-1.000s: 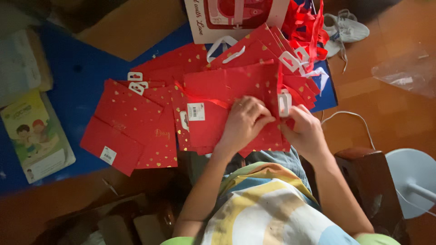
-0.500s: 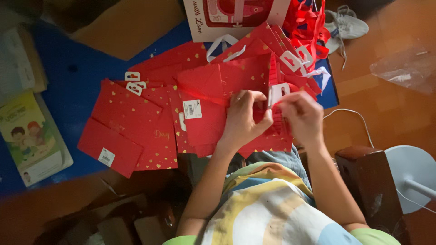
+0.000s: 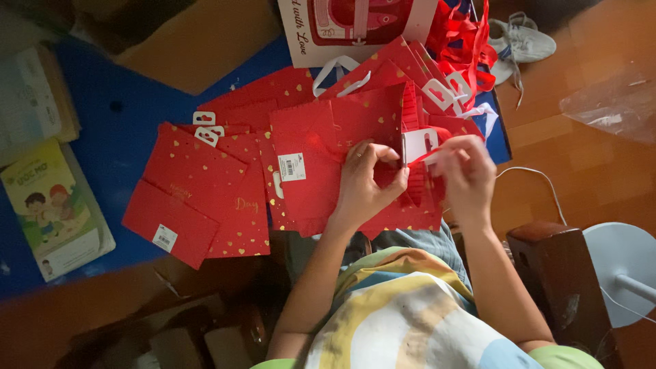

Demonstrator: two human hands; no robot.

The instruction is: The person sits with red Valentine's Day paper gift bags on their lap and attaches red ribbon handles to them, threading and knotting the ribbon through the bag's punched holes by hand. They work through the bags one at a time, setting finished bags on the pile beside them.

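Red gift bag (image 3: 342,147) with gold hearts lies flat near the front edge of the blue mat (image 3: 130,116), on top of a spread of other red bags (image 3: 205,184). Left hand (image 3: 365,181) rests on it, fingers pinched together at its white hang tab (image 3: 418,145) — right hand (image 3: 465,171) pinches a red ribbon (image 3: 427,158) just beside that tab. A children's book (image 3: 51,205) lies at the mat's left edge.

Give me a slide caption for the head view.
Both hands, left hand and right hand, work a red gift bag's handle.
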